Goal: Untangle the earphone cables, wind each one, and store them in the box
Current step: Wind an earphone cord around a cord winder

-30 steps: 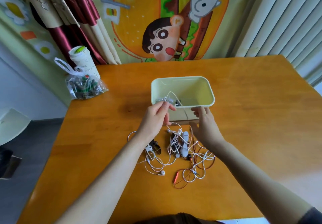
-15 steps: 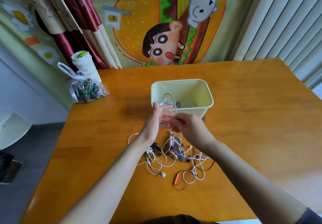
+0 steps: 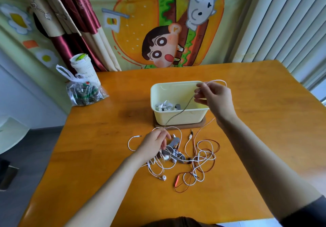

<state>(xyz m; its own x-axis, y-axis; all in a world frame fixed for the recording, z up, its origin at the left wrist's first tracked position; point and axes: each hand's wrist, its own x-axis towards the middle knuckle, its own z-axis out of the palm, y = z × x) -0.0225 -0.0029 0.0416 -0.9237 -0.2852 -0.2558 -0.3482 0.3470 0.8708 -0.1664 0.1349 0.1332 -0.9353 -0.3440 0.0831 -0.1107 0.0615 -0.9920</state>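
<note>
The right hand is raised over the box — fingers pinching a white cable. The left hand hangs low above the tangle, fingers closed on the cable's other end.

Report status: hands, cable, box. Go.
Right hand pinching white cable above box. Left hand pinning it at the tangle. One wound set in box. Rest tangled on table.

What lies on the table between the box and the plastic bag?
Nothing: in the head view, the table is bare between the box and the plastic bag.
</note>
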